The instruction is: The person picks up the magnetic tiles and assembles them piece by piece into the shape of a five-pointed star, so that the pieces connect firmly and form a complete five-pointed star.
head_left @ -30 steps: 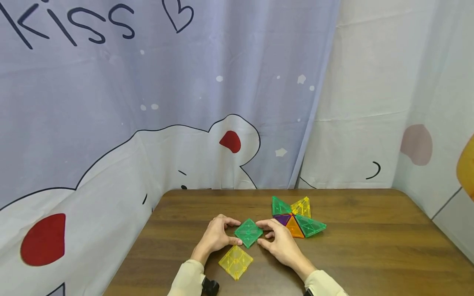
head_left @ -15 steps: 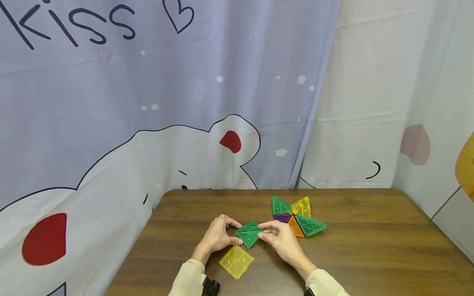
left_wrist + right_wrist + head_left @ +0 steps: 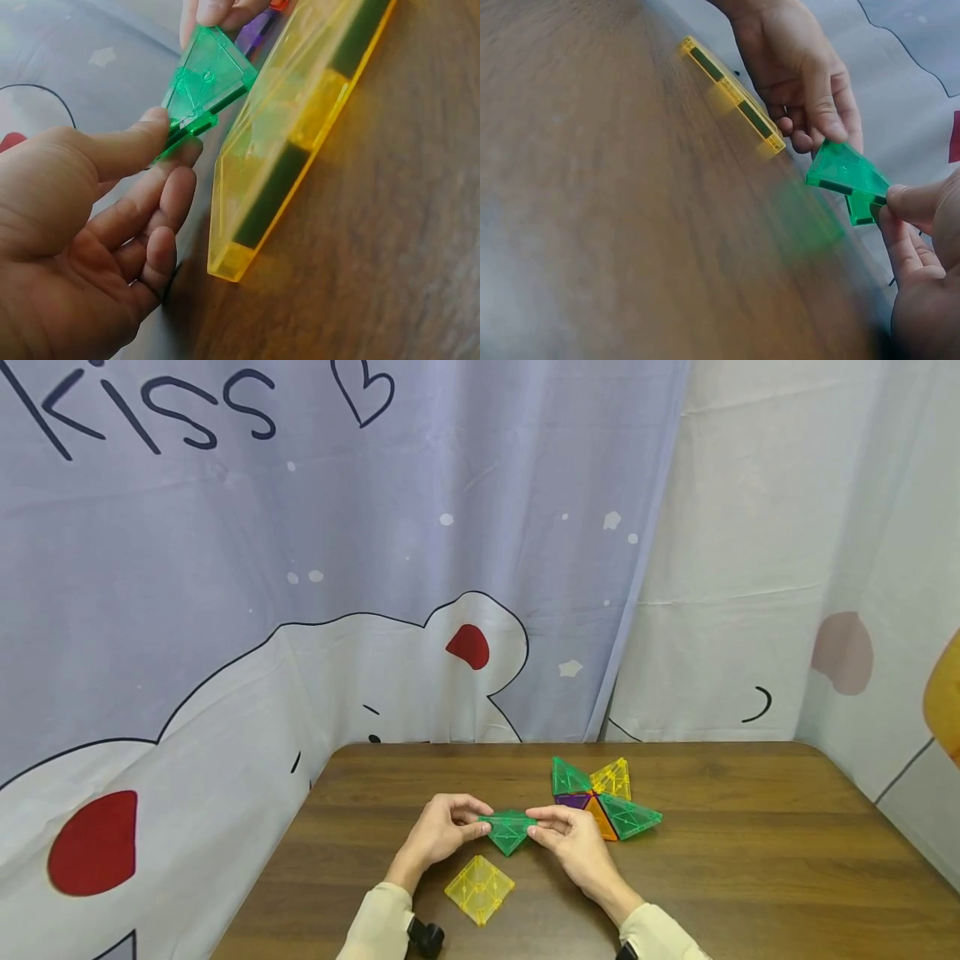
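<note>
Two green translucent triangular magnetic tiles [image 3: 508, 833], joined along one edge and folded, are held just above the table between both hands. My left hand [image 3: 441, 833] pinches their left corner between thumb and fingers. At the right corner, my right hand [image 3: 576, 850] grips with thumb and index finger. The right wrist view shows the upper green tile [image 3: 847, 171] tilted, with part of the other beneath it. Near my left hand, a square yellow magnetic tile [image 3: 480, 890] lies flat on the table; its magnet-lined edge fills much of the left wrist view.
Beyond my right hand lies a group of joined magnetic tiles: two green triangles [image 3: 630, 817], a yellow one [image 3: 613, 778], an orange one [image 3: 600, 818] and a purple one [image 3: 573, 803]. A printed curtain [image 3: 375, 560] hangs behind the brown wooden table [image 3: 765, 860].
The green pair lay as a flat square a second ago; its middle has since lifted and folded. Both hands have closed from its side corners into a pinch. The yellow square has stayed put.
</note>
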A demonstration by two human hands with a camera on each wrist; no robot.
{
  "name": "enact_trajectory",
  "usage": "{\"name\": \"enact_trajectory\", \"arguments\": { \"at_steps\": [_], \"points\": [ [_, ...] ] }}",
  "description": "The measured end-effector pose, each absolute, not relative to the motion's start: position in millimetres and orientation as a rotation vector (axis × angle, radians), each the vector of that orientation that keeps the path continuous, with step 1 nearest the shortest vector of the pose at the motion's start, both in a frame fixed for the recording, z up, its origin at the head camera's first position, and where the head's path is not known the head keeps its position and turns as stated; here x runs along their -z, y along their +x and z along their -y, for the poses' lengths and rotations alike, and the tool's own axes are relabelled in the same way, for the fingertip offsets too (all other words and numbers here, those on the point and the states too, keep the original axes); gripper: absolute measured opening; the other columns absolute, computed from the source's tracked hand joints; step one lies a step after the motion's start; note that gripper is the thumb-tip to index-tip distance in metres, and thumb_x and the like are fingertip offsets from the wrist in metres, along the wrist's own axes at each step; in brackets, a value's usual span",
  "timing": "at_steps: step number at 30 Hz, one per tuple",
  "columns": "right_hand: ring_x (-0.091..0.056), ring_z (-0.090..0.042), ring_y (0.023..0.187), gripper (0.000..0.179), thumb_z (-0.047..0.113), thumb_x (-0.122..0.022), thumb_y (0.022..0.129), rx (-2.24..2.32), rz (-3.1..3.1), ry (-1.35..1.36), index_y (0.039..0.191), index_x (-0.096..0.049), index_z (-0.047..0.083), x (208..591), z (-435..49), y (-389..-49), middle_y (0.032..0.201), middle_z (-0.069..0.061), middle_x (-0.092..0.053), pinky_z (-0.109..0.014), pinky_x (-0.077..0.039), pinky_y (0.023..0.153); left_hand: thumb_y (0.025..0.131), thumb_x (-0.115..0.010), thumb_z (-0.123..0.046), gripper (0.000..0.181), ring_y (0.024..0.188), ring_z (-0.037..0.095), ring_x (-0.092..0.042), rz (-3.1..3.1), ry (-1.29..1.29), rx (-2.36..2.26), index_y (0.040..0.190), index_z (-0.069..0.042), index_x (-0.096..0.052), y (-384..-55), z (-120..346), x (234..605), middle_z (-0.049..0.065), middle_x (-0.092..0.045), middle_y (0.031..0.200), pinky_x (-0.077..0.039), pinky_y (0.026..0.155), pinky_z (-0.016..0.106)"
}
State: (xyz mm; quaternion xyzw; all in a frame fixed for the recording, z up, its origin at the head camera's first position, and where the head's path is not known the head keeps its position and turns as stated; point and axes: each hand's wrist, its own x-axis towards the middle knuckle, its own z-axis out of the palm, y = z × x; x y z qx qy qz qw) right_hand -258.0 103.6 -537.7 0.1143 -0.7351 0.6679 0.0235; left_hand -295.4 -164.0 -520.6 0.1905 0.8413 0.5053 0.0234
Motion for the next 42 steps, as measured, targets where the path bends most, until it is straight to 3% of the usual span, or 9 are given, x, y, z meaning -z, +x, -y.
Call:
{"name": "enact_trajectory", "arguments": {
  "at_steps": [7, 15, 22, 29, 37, 42],
  "points": [
    [-0.078, -0.017, 0.097, 0.031, 0.005, -0.084, 0.098, -2.018, 2.307, 0.413, 0.128, -0.079, -0.002, 539.6, -104.0, -258.6, 0.11, -0.018, -0.082, -0.021, -0.061, 0.084, 0.1, -0.085, -0.012, 0.014, 0.083, 0.021, -0.08, -2.508, 0.497, -1.753, 0.113, -0.007, -0.088, -295.0, 163.3, 521.0, 0.009, -0.085, 0.097, -0.065, 0.076, 0.032],
    [-0.082, -0.034, 0.102, 0.032, -0.004, -0.081, 0.098, -1.944, 2.336, 0.47, 0.13, -0.076, -0.006, 532.3, -106.3, -258.0, 0.118, -0.023, -0.08, -0.023, -0.064, 0.084, 0.098, -0.087, -0.011, 0.012, 0.08, 0.019, -0.08, -2.53, 0.435, -1.801, 0.108, -0.004, -0.088, -295.6, 165.4, 520.3, 0.009, -0.085, 0.096, -0.065, 0.072, 0.031],
    [-0.082, -0.039, 0.104, 0.031, -0.006, -0.077, 0.1, -1.88, 2.344, 0.527, 0.13, -0.074, -0.008, 522.9, -115.5, -257.6, 0.12, -0.027, -0.078, -0.027, -0.066, 0.085, 0.098, -0.087, -0.009, 0.013, 0.079, 0.019, -0.08, -2.53, 0.385, -1.824, 0.109, -0.003, -0.088, -295.7, 166.0, 520.7, 0.009, -0.085, 0.094, -0.065, 0.072, 0.03],
    [-0.083, -0.031, 0.095, 0.019, -0.003, -0.07, 0.107, -1.91, 2.155, 0.504, 0.123, -0.075, -0.011, 501.8, -148.3, -269.3, 0.114, -0.03, -0.078, -0.031, -0.067, 0.085, 0.097, -0.085, -0.003, 0.014, 0.079, 0.018, -0.08, -2.482, 0.334, -1.891, 0.11, 0.002, -0.086, -294.1, 162.7, 521.2, 0.013, -0.084, 0.095, -0.066, 0.072, 0.029],
    [-0.081, -0.012, 0.086, 0.024, -0.003, -0.062, 0.111, -1.852, 1.948, 0.288, 0.125, -0.069, -0.021, 484.3, -226.0, -287.4, 0.1, 0.006, -0.082, -0.027, -0.066, 0.082, 0.094, -0.085, 0.005, 0.018, 0.081, 0.023, -0.083, -2.399, 0.233, -1.973, 0.111, 0.008, -0.083, -291.3, 161.3, 520.9, 0.019, -0.083, 0.096, -0.068, 0.074, 0.034],
    [-0.077, -0.001, 0.095, 0.029, 0.003, -0.065, 0.112, -1.795, 2.116, 0.189, 0.136, -0.067, -0.014, 499.5, -262.3, -295.1, 0.11, 0.012, -0.079, -0.026, -0.065, 0.085, 0.094, -0.085, 0.004, 0.02, 0.082, 0.023, -0.083, -2.367, 0.192, -1.998, 0.113, 0.008, -0.083, -289.6, 162.5, 523.9, 0.019, -0.083, 0.097, -0.068, 0.076, 0.033]
  ]
}}
